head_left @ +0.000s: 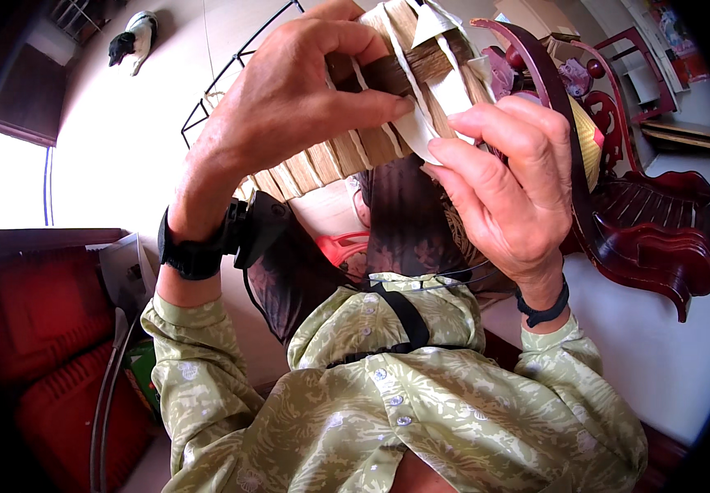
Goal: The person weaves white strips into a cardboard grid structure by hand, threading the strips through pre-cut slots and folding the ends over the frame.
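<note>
A woven panel of tan flat strips crossed by white cords [318,167] is raised in front of me, beside a black wire frame [238,57]. My left hand [289,99] is closed on the panel's upper part, its thumb pressing near a darker brown band [425,67]. A flat white strip [451,92] runs over that band. My right hand [519,181] pinches the lower end of white strip material between thumb and forefinger, close to my left thumb. Fingers of my left hand behind the panel are partly hidden.
A dark red carved wooden chair [659,238] stands at the right, its curved arm near my right hand. Red cushions [51,312] lie at the left. A red plastic object [343,246] shows between my legs. A black-and-white dog [141,37] lies on the far floor.
</note>
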